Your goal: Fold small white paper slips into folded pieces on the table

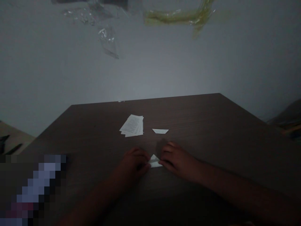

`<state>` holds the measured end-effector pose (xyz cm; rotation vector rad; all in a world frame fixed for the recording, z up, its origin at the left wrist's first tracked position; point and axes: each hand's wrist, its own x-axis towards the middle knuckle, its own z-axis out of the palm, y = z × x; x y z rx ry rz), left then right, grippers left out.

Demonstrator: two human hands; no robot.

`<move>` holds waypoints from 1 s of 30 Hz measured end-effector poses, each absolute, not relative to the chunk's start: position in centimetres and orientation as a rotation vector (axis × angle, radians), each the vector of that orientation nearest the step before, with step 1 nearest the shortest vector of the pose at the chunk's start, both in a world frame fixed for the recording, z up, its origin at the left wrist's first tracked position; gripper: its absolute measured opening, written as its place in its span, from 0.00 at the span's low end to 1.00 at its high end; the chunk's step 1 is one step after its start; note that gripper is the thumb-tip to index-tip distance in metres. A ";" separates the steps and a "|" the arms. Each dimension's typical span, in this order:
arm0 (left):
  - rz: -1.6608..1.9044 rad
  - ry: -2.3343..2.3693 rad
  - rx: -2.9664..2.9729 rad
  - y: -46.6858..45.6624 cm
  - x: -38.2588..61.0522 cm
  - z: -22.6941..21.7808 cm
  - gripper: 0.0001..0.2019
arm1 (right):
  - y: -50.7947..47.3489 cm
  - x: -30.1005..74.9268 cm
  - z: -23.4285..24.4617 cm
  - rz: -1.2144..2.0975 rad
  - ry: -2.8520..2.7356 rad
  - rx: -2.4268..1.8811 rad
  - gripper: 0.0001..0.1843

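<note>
A small piece of folded paper (154, 164) lies near the front of the dark table, its upper part a printed triangle and its lower edge a pale strip. My left hand (137, 160) closes on its left end, thumb below and fingers above. On the right end, the thumb and fingers of my right hand (174, 158) pinch the same paper. Both ends are partly hidden by the fingers. Just beyond my hands rests a flat folded paper shaped like a boat (160, 131), wider at its far edge, with print on it.
A fanned stack of printed sheets (133, 125) lies on the brown table (188, 116), left of the folded boat shape. A pixelated bluish object (39, 182) covers the near left corner. Behind the table rises a pale wall (169, 69) with yellow tape (174, 17) on it.
</note>
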<state>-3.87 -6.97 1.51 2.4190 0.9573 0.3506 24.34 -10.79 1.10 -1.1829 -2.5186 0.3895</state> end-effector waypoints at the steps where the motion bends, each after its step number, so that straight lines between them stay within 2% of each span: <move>1: 0.366 0.971 2.404 -6.9 -3.8 1.3 0.09 | -10.7 24.4 1.1 0.385 -2.502 -1.195 0.10; 7: 0.442 1.126 2.344 -7.5 -2.8 0.7 0.09 | -11.7 23.8 0.8 0.079 -2.336 -1.209 0.04; 10: 0.486 1.202 2.309 -7.9 -2.2 0.9 0.10 | -13.2 23.0 0.8 -0.022 -2.447 -1.035 0.12; 13: 0.526 1.230 2.284 -7.9 -2.1 1.0 0.09 | -14.6 22.2 0.7 -0.055 -2.511 -1.084 0.22; 17: 0.561 1.160 2.212 -7.2 -3.1 1.1 0.05 | -15.1 21.9 0.3 0.053 -2.598 -1.139 0.35; 20: 0.512 1.079 2.153 -6.5 -4.4 1.3 0.11 | -14.5 22.4 0.3 0.198 -2.641 -1.193 0.41; 24: 0.438 1.001 2.162 -6.1 -5.3 1.6 0.14 | -13.6 23.2 0.6 0.326 -2.707 -1.179 0.42; 30: 0.412 0.926 2.328 -6.4 -5.0 2.7 0.17 | -13.3 23.2 1.5 0.175 -2.719 -1.148 0.36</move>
